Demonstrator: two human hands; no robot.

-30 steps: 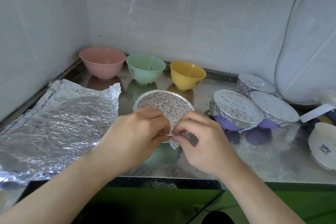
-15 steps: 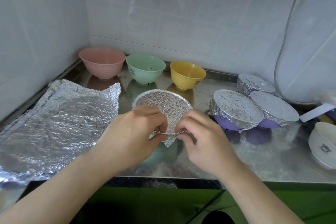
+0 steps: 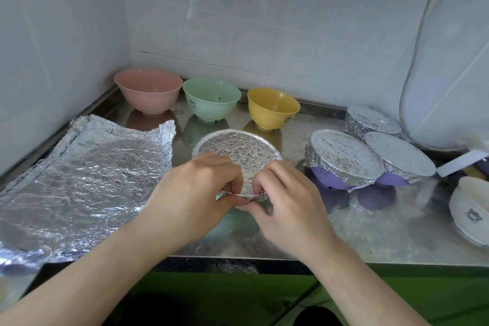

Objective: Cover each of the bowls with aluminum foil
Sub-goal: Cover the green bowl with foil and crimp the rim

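Note:
A bowl topped with crinkled foil [image 3: 238, 149] stands in the middle of the steel counter [image 3: 370, 233], tilted slightly toward me. My left hand [image 3: 195, 193] and my right hand [image 3: 285, 201] both pinch the foil at its near rim, fingertips almost touching. The bowl's body is mostly hidden behind my hands. Uncovered pink [image 3: 148, 92], green [image 3: 211, 98] and yellow [image 3: 272, 107] bowls line the back wall. Three foil-covered bowls [image 3: 344, 156] cluster at the right.
A large crumpled foil sheet [image 3: 79, 180] lies on the left of the counter. A white bowl [image 3: 471, 209] sits at the far right edge. Tiled walls close off the left and back. A grey cable [image 3: 412, 66] hangs down the right wall.
My fingers have shifted slightly along the near rim, pressing the foil edge down; the covered bowl has tipped a little. Everything else stays put.

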